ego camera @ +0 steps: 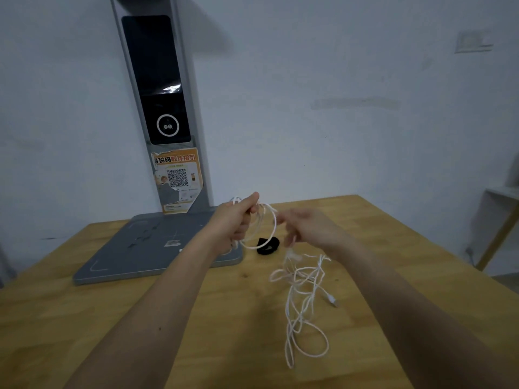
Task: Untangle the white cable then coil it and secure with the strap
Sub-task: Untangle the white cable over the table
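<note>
left hand grips a few loops of the white cable w/ curled fingers. right hand pinches the strand; rest dangles tangled onto the table below it. black strap lies btwn both hands.

Right hand fingers motion-blurred.
</note>
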